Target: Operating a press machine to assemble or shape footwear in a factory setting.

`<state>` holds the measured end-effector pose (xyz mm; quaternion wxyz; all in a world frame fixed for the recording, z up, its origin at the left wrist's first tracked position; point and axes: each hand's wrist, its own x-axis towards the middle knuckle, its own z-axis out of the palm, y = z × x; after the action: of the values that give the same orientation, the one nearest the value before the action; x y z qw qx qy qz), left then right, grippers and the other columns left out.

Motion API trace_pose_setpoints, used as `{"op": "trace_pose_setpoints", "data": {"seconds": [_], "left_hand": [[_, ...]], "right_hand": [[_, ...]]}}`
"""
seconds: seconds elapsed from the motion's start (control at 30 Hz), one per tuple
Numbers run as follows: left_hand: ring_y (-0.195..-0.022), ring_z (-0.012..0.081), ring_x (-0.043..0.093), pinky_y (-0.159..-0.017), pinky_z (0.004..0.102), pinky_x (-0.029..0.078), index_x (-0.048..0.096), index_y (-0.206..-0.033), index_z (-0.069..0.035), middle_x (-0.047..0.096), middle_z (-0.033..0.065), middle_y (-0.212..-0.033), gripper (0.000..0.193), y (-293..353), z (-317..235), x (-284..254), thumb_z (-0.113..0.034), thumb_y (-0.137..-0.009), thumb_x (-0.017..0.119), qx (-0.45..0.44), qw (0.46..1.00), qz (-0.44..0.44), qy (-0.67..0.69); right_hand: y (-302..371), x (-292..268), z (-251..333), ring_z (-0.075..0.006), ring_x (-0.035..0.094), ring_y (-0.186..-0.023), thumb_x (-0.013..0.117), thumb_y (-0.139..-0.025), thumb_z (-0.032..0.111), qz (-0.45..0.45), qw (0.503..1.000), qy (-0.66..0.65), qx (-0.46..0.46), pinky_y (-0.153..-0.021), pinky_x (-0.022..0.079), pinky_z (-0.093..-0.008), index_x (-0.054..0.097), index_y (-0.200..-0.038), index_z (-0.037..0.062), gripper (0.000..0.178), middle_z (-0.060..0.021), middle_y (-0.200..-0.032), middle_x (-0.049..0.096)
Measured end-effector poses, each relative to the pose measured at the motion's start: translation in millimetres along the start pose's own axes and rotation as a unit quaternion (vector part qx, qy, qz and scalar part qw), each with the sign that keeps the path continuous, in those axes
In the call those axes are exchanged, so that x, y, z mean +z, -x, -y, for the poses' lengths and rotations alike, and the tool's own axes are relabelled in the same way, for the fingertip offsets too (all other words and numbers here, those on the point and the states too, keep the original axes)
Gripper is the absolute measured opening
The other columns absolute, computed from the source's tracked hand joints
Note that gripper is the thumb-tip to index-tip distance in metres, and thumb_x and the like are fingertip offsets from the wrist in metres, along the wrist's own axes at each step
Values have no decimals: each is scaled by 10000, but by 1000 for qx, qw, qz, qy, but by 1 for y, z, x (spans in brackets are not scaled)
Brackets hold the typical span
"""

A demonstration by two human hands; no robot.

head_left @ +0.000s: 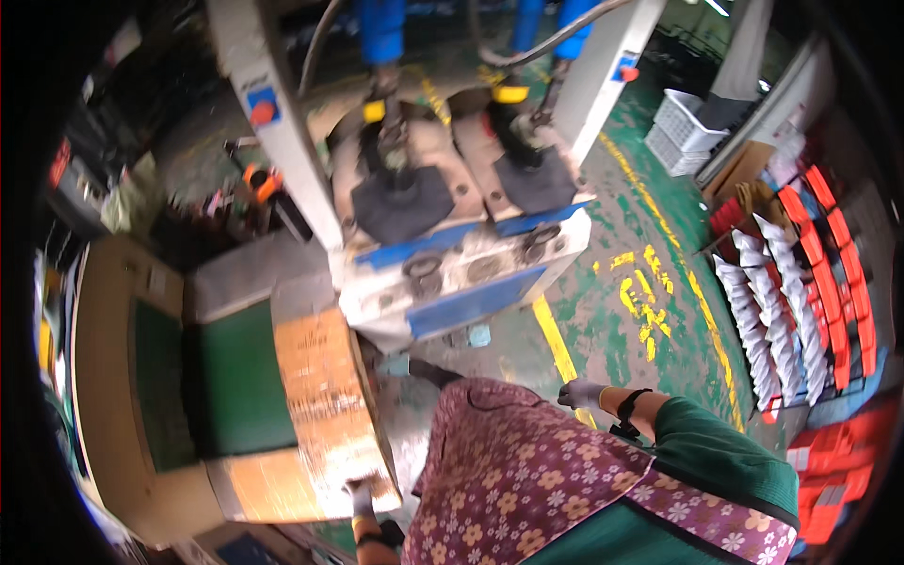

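Observation:
My left hand [360, 497], in a grey glove, rests at the near corner of a worktable edge covered with taped brown cardboard [325, 405]. Its fingers look stretched out on the cardboard, and no object shows in them. My right hand [584, 394], also gloved, hangs in front of my flowered apron [527, 452] with its fingers loosely curled in and nothing visible inside. Ahead stands a white and blue press machine [471, 292], its two stations carrying dark pads [400, 202] beneath blue cylinders [381, 33].
The table has a green recessed surface [245, 377]. Red buttons [263, 113] sit on the machine's white posts. White baskets [680, 137] stand at the far right. A rack [772, 311] of silvery wrapped pieces and red-orange parts is on the right. Yellow lines [560, 348] mark the green floor.

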<state>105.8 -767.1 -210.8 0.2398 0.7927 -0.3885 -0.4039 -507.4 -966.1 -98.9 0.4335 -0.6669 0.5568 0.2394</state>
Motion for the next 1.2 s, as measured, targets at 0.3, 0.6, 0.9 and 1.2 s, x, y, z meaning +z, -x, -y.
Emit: {"op": "trace_pose_setpoints", "data": {"seconds": [0.3,0.6,0.9,1.2], "left_hand": [[-805,177,534,-777,350,451,595,-843,-46,586,38,-853,135,49,-42,29,-147,-788,523,-143,898,-156,387],[-852,190,572,-763,338,481,604,-1083,13,628,81,-970,297,117,-87,140,-133,-824,610,-152,973,-54,165],[-802,211,584,-685,360,463,683,-1095,-59,662,46,-923,384,114,-151,231,-181,-732,658,-178,951,-90,235],[-1302,276,498,-1101,345,365,547,-1318,61,556,202,-1364,483,52,-336,196,-227,-932,566,44,985,-102,131]], "right_hand": [[-44,-276,40,-414,536,-1161,621,-910,366,-606,777,-136,-106,-964,441,-464,477,-1348,80,542,-212,-1256,563],[-133,-485,63,-395,436,-1334,789,-742,473,-620,732,-259,-110,-1115,354,-412,299,-1475,-43,1023,-273,-1438,441],[-129,-502,51,-366,591,-1163,797,-704,403,-583,781,-208,-83,-980,470,-417,489,-1351,30,808,-237,-1239,620],[-24,-406,37,-102,586,-821,725,-849,169,-262,738,-557,-278,-770,467,-257,670,-1121,5,322,3,-904,649]]}}
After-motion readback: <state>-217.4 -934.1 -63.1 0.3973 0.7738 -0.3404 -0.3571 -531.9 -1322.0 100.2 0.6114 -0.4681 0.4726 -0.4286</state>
